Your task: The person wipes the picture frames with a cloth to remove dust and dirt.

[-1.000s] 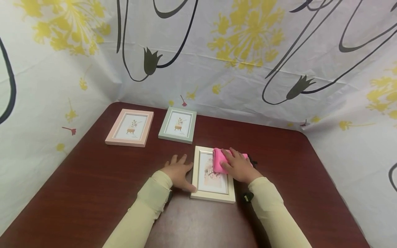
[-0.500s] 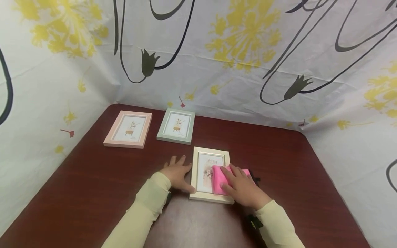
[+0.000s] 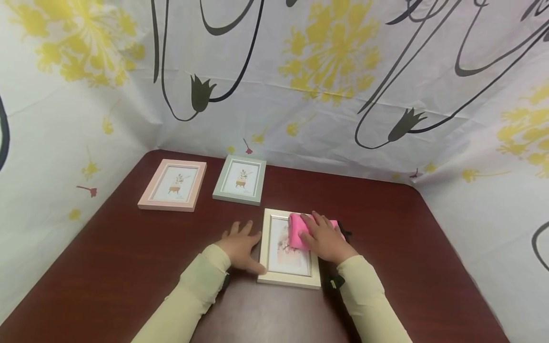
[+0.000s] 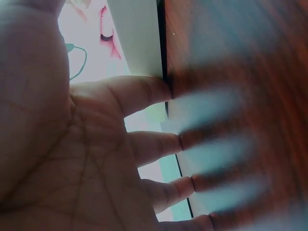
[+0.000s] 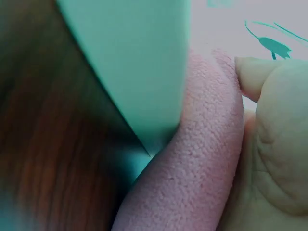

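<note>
A cream picture frame (image 3: 289, 281) with a pink floral print lies flat in the middle of the table. My left hand (image 3: 238, 247) is spread along its left side, thumb on the near left corner. In the left wrist view the fingers (image 4: 151, 147) reach down past the frame edge to the wood. My right hand (image 3: 328, 242) lies with extended fingers over a folded pink cloth (image 3: 296, 233), pressing it on the frame's upper right part. The fuzzy cloth (image 5: 207, 144) hangs over the frame's side in the right wrist view.
Behind, to the left, lie a pink picture frame (image 3: 167, 206) and a pale green picture frame (image 3: 236, 198), each with a plant print. A white sheet (image 3: 266, 119) with flower patterns stands round the back and sides of the dark red table (image 3: 377, 214).
My right hand slid the pink cloth toward the frame's near end, then back up to its upper right part. The left hand stays at the frame's left side.
</note>
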The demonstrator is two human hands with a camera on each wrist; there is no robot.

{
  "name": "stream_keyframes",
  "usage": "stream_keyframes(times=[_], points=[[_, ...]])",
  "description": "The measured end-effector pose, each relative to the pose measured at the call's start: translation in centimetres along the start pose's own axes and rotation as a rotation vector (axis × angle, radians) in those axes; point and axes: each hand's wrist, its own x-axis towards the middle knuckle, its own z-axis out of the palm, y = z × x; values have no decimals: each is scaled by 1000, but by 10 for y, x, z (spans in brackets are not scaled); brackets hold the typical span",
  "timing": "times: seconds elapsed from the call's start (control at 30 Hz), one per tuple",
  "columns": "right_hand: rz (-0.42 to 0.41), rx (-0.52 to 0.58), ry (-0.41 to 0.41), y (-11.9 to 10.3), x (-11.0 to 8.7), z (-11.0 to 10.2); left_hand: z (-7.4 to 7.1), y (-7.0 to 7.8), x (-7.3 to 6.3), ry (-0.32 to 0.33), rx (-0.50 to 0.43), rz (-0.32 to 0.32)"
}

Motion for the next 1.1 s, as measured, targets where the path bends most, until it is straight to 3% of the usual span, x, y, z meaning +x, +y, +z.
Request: stream_keyframes(times=[0.27,0.67,0.87,1.1], points=[[8,57,-47,-3,-11,-2,2,-2,1,1,-8,6],[-4,53,-141,-19,-25,-14,2,-2,1,6,-13,21],[-11,13,-32,-7,-12,-6,2,-2,7,7,3,27],[-16,-23,99,1,-6,-3,1,-5,5,5,-2,13]])
